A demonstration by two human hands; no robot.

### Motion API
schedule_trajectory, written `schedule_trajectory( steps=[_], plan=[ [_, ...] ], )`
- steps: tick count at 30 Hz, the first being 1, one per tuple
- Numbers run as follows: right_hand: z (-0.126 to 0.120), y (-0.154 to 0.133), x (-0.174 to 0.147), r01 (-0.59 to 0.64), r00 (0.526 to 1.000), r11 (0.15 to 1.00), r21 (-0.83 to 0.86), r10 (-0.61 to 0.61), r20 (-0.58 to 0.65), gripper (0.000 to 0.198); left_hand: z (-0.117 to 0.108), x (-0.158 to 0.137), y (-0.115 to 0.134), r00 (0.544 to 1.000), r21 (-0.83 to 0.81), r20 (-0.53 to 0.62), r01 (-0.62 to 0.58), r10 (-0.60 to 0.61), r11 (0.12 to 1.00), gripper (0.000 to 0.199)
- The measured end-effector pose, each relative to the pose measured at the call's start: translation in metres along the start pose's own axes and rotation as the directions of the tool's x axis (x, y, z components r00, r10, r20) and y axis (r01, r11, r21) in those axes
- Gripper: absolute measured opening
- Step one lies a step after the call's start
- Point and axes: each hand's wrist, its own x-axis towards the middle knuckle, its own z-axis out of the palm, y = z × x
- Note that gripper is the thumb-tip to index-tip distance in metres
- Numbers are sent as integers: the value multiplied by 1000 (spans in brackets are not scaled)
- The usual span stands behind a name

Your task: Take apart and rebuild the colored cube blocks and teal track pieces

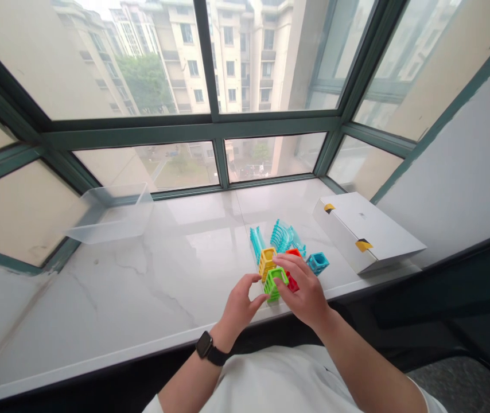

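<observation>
Closest to me is the white shirt point(283, 381), with 2 bare forearms reaching over the windowsill point(154, 287). The left hand point(240, 301), black watch point(205, 345) on that wrist, has its grip parted, thumb and index apart, right by the left side of a green block point(274, 285); can't tell if it's actually touching. The right hand point(307, 289) is curled over the block's right side, thumb at its top, but I can't tell how firm that grip is. The green block sits near the sill's front edge, just in front of a yellow block point(266, 261). Red piece point(292, 282) partly under the right hand, blue block point(317, 263) off to its right, see-through turquoise pieces point(282, 235) behind. White box point(369, 229) far right, clear bin point(111, 226) far left.
</observation>
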Motion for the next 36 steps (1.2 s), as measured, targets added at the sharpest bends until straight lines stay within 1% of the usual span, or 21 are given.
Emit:
schedule_trajectory(
  steps=[2, 4, 7, 10, 12, 14, 17, 19, 20, 22, 25, 32, 36],
  plan=[
    [9, -10, 1, 20, 1000, 997, 71, -20, 8, 44, -14, -6, -7, 1000, 63, -17, 23, -22, 998, 29],
    [20, -20, 1, 34, 998, 989, 146, -40, 38, 46, -28, -12, -18, 995, 82, -59, 83, -78, 993, 23],
    [42, -31, -5, 19, 992, 964, 265, -51, 115, 46, -45, -24, -41, 975, 121, -145, 188, -170, 975, 26],
    [75, -31, -19, -63, 973, 925, 375, -27, 229, 43, -51, -38, -65, 948, 137, -220, 262, -229, 955, 30],
    [102, -22, -33, -121, 954, 913, 390, -2, 301, 42, -50, -45, -77, 937, 121, -257, 274, -237, 954, 30],
    [129, -6, -49, -145, 939, 922, 359, 14, 344, 43, -46, -50, -84, 931, 115, -278, 276, -236, 954, 30],
    [165, 24, -72, -108, 921, 961, 254, 0, 390, 47, -42, -52, -89, 941, 158, -260, 264, -218, 951, 31],
    [182, 41, -85, -88, 917, 979, 182, 8, 399, 48, -40, -51, -90, 950, 213, -240, 251, -199, 944, 31],
    [189, 48, -90, -101, 920, 984, 148, 36, 391, 48, -40, -51, -90, 953, 239, -235, 249, -193, 938, 31],
    [197, 56, -96, -128, 923, 986, 110, 78, 376, 47, -39, -50, -90, 953, 277, -233, 254, -192, 927, 33],
    [202, 60, -100, -154, 921, 984, 93, 109, 373, 47, -39, -49, -90, 954, 299, -233, 256, -190, 919, 34],
    [203, 57, -99, -166, 918, 982, 94, 119, 378, 46, -40, -48, -88, 970, 367, -181, 219, -162, 904, 30],
    [203, 57, -98, -166, 915, 982, 92, 118, 386, 45, -39, -48, -89, 972, 401, -174, 218, -160, 890, 27]
  ],
)
